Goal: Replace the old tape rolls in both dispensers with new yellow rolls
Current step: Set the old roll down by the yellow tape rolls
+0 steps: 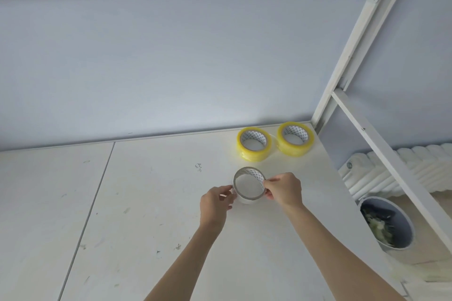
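Holding a nearly spent tape roll [249,187] between both hands, you have it just above the white table [146,203]. Your left hand [215,205] pinches its left edge; your right hand [283,190] grips the right rim, fingers covering that side. Whether the roll touches the table is hard to tell. Farther back, near the table's far right corner, two new yellow rolls [254,144] lie flat, side by side. Right of the table, a round bin [386,222] sits partly behind a white frame bar [381,154], its contents unclear.
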